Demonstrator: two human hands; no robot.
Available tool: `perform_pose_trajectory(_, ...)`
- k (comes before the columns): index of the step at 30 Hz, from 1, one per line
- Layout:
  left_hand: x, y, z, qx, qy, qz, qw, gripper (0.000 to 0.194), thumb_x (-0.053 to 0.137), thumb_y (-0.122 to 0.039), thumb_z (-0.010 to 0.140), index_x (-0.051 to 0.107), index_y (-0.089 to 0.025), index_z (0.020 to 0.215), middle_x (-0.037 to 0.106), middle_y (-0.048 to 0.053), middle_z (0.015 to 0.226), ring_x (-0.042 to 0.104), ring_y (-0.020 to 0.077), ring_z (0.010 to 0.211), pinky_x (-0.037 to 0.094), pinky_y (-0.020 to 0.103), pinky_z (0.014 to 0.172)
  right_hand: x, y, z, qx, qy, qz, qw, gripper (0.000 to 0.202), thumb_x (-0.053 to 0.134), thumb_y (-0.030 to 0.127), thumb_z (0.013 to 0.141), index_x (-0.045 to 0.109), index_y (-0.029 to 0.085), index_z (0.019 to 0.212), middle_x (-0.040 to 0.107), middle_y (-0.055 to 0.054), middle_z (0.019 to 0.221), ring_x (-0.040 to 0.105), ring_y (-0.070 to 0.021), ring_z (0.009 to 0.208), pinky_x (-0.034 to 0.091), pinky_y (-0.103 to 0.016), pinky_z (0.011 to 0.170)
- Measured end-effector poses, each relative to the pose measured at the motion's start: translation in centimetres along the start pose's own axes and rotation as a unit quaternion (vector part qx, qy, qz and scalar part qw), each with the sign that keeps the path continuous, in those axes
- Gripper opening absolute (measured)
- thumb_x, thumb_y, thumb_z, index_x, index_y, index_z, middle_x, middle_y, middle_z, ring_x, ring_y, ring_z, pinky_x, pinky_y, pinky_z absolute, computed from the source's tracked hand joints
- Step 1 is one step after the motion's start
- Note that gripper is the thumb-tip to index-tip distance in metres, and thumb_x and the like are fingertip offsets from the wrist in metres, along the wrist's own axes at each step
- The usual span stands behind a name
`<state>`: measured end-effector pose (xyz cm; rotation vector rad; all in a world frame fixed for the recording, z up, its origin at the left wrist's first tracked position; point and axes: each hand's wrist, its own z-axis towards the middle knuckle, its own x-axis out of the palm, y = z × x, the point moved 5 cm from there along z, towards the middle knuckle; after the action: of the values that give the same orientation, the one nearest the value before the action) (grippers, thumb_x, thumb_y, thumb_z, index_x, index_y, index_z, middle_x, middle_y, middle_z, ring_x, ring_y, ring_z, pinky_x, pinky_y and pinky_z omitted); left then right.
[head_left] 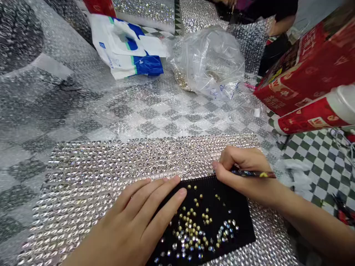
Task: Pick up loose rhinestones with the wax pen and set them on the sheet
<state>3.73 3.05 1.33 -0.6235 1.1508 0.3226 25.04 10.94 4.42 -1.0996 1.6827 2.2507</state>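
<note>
A sheet of rhinestones (83, 207) in tight rows lies before me. On top of it rests a black ribbed tray (238, 218), scattered with loose gold-backed and clear rhinestones (191, 229). My left hand (135, 214) lies flat with fingers stretched out, over the sheet and the tray's left edge. Pinched in my right hand (241, 170) is a dark patterned pen-like stick (255, 174). Its tip points left at the rows just above the tray's upper edge; fingers partly hide it. A row of pale round settings (169, 174) runs beside my left fingertips.
Bubble wrap (124, 114) covers the checkered table. Behind lie a wipes packet (124, 48) and a clear plastic bag (213, 62). A red box (310, 70) and a tilted red paper cup (316, 114) are at right. Another person's arm (283, 26) shows at the top.
</note>
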Motion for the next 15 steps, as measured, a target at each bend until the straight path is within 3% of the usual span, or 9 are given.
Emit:
perform_pose_trajectory(6, -0.1, -0.2, -0.6, 0.012, -0.004, -0.001, 1.0, 0.087, 0.062, -0.056, 0.082, 0.044, -0.007, 0.152, 0.037, 0.018, 0.16, 0.038, 0.0339, 0.141, 0.01, 0.045, 0.127, -1.4, 1.8, -1.8, -0.011, -0.074, 0.006, 0.997, 0.036, 0.062, 0.006, 0.091, 0.039, 0.022, 0.068, 0.046, 0.009, 0.057, 0.047, -0.0042, 0.049, 0.037, -0.018, 0.047)
perform_pose_trajectory(10, -0.2, -0.2, -0.5, 0.009, 0.017, 0.005, 1.0, 0.098, 0.072, -0.062, 0.075, 0.043, -0.007, 0.151, 0.033, 0.017, 0.162, 0.036, 0.0342, 0.142, 0.006, 0.044, 0.129, -1.3, 2.9, -4.1, -0.013, -0.015, 0.009, 1.0, 0.032, 0.055, 0.002, 0.091, 0.039, 0.023, 0.072, 0.05, 0.009, 0.057, 0.051, -0.005, 0.047, 0.042, -0.018, 0.048)
perform_pose_trajectory(12, -0.2, -0.1, -0.4, 0.006, 0.017, -0.004, 1.0, 0.096, 0.07, -0.062, 0.078, 0.043, -0.007, 0.152, 0.033, 0.016, 0.163, 0.036, 0.0338, 0.143, 0.007, 0.044, 0.13, -1.0, 2.8, -5.3, -0.004, 0.019, -0.006, 1.0, 0.032, 0.054, 0.0, 0.09, 0.039, 0.024, 0.074, 0.052, 0.008, 0.058, 0.052, -0.0059, 0.047, 0.043, -0.019, 0.047)
perform_pose_trajectory(15, -0.3, 0.0, -0.4, 0.002, 0.001, -0.023, 1.0, 0.087, 0.061, -0.062, 0.088, 0.043, -0.008, 0.153, 0.035, 0.014, 0.162, 0.037, 0.0324, 0.142, 0.007, 0.042, 0.13, -0.6, 2.7, -6.9, -0.035, 0.021, 0.006, 0.999, 0.033, 0.053, -0.001, 0.088, 0.037, 0.025, 0.074, 0.049, 0.008, 0.056, 0.048, -0.0081, 0.046, 0.039, -0.023, 0.046)
